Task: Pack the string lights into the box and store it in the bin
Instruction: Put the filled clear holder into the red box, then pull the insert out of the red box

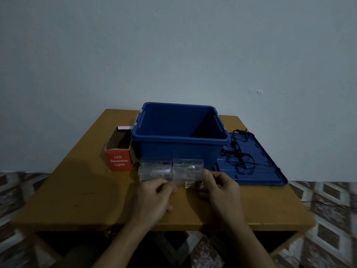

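A clear plastic packet (pixel 172 171) with thin wire string lights inside lies on the wooden table (pixel 77 190), just in front of the blue bin (pixel 179 132). My left hand (pixel 154 196) pinches the packet's near left edge. At its near right edge my right hand (pixel 220 188) pinches it beside a small label. The red box (pixel 118 151) marked "LED Decorative Lights" stands open to the left of the bin. The bin is open, and I see nothing inside it.
The bin's blue lid (pixel 257 167) lies flat to the right of the bin, with a tangle of black cable (pixel 239 153) on top. The wall stands right behind the table. Patterned floor tiles (pixel 328 219) surround it.
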`<state>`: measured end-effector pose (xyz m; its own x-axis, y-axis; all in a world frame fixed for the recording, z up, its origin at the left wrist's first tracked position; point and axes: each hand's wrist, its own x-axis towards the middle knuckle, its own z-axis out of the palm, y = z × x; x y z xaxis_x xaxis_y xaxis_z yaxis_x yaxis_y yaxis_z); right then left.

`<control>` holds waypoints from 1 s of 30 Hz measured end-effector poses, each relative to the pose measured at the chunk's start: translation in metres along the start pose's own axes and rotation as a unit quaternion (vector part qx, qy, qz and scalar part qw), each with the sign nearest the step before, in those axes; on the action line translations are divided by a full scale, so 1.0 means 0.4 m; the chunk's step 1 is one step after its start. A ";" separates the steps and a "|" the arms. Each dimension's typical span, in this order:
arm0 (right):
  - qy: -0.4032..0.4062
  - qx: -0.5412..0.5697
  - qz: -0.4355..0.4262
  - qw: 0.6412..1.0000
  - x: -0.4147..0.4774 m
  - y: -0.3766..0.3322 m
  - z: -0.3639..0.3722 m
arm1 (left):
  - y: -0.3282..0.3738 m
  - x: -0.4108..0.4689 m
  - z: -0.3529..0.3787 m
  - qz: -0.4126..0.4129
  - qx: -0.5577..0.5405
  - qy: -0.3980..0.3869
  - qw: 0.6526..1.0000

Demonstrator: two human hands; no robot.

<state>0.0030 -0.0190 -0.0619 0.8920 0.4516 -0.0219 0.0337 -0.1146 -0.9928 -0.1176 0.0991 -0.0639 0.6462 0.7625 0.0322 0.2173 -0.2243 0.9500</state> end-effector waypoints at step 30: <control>-0.234 -0.455 -0.230 0.828 -0.029 -0.231 0.422 | 0.035 0.221 -0.340 -0.080 0.061 0.087 0.991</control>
<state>-0.0866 0.1358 0.0103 0.4263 0.9011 0.0792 0.8362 -0.3591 -0.4145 -0.1571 0.2459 -0.0055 0.4630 0.8847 -0.0538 0.4015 -0.1552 0.9026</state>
